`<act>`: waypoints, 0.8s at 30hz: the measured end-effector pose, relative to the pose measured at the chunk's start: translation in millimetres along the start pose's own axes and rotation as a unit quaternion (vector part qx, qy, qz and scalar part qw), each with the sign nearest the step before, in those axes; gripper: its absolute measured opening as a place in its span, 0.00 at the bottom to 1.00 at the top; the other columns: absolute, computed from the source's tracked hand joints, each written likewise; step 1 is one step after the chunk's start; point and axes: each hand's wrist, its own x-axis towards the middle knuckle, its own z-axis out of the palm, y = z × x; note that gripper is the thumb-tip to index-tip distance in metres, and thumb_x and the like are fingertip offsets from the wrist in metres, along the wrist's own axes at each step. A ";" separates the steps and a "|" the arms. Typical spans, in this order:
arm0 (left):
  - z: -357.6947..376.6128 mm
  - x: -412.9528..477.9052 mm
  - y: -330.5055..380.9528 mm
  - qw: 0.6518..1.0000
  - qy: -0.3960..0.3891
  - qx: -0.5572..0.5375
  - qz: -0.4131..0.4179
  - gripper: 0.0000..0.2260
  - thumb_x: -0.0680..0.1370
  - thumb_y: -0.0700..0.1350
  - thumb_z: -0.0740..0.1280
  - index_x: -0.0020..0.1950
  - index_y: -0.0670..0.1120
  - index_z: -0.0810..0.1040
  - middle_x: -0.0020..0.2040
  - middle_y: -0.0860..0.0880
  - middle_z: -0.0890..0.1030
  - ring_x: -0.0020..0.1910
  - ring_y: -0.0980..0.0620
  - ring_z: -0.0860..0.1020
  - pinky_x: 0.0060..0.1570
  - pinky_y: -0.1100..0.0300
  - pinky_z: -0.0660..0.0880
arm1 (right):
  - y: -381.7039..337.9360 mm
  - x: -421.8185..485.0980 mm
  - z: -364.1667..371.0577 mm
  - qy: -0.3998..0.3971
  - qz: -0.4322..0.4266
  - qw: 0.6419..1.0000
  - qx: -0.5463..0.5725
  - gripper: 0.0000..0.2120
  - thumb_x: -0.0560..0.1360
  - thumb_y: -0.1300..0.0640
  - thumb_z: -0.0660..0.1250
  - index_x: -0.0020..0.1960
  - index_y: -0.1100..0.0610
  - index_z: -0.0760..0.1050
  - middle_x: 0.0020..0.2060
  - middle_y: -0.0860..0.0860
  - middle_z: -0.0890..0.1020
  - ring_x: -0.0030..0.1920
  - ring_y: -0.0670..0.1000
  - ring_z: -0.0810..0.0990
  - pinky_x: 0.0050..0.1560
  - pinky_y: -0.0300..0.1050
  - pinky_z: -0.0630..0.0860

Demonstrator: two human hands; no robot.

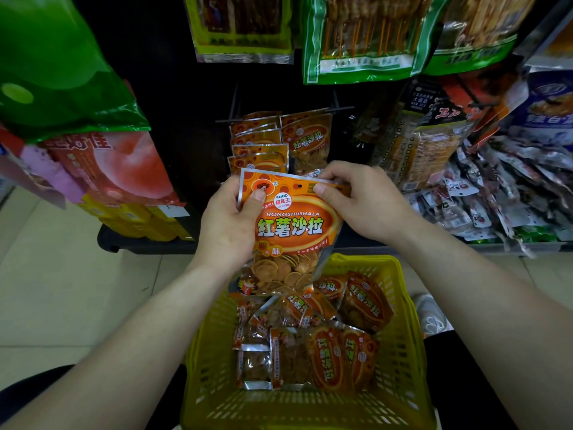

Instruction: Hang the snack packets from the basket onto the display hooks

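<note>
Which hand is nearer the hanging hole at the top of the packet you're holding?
Right. The right hand pinches the packet at its top edge, just right of the hole; the left hand grips the top-left corner, farther away.

A green-edged skewer packet [366,38] is hung at the top of a dark panel [173,119]. Just left of it a yellow-edged packet [242,26] is seen. Far to its left a large green bag [55,63] is hung, with a pink and red packet [117,169] beneath and yellow boxes [148,221] lower still. Below and right of the skewer packet a dark packet [418,144] is hung, and farther right small sachets [502,193] are heaped.
</note>
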 end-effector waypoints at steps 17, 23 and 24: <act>11.1 -9.6 -12.8 0.998 -0.003 0.039 0.038 0.11 0.83 0.55 0.61 0.63 0.54 0.73 0.53 0.57 0.81 0.50 0.63 0.81 0.41 0.72 0.77 | -20.6 -14.4 32.6 -0.037 -0.043 0.997 -0.053 0.08 0.83 0.51 0.57 0.61 0.49 0.67 0.53 0.49 0.80 0.49 0.52 0.79 0.43 0.47 0.74; 12.5 -13.1 -10.0 0.997 -0.016 0.046 0.054 0.09 0.83 0.54 0.60 0.62 0.56 0.70 0.53 0.58 0.80 0.51 0.63 0.81 0.42 0.69 0.79 | -21.7 -21.0 30.8 -0.006 -0.050 0.995 -0.084 0.07 0.82 0.51 0.56 0.60 0.48 0.66 0.52 0.50 0.80 0.50 0.54 0.78 0.42 0.50 0.74; 12.8 -14.0 -9.0 0.997 -0.021 0.043 0.055 0.08 0.83 0.54 0.60 0.62 0.56 0.69 0.53 0.58 0.80 0.50 0.64 0.81 0.41 0.71 0.78 | -21.9 -22.9 30.4 0.000 -0.049 0.995 -0.082 0.07 0.82 0.51 0.56 0.60 0.48 0.67 0.52 0.49 0.80 0.50 0.54 0.78 0.42 0.48 0.73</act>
